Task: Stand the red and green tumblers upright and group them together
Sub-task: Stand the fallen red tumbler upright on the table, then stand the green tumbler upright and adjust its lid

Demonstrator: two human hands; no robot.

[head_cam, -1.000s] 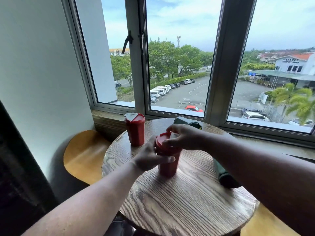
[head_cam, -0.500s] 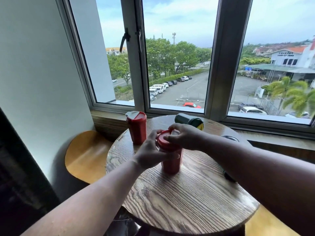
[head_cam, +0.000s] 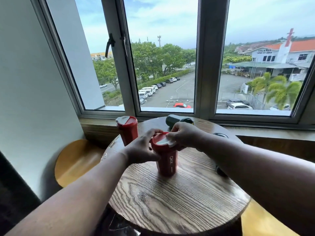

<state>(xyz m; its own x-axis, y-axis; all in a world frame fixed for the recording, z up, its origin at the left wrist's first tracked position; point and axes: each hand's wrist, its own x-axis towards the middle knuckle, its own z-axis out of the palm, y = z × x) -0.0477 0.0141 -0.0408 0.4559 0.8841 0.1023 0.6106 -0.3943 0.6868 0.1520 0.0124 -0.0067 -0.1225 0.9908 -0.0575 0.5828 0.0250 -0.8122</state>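
- I see the near red tumbler (head_cam: 166, 159) upright mid-counter (head_cam: 179, 201).
- My left hand (head_cam: 142, 149) has its grip wrapped round that tumbler's upper body.
- My right hand (head_cam: 185, 136) pinches its lid rim.
- A second red tumbler (head_cam: 127, 129) stands upright behind-left of it, apart.
- A green tumbler (head_cam: 177, 120) lies on its side behind it; another dark one (head_cam: 220, 170), mostly hidden, lies to its right.

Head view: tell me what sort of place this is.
Probably an upper-floor café or lounge window seat: a small round wooden table, curved wooden stools, and big windows overlooking a car park.
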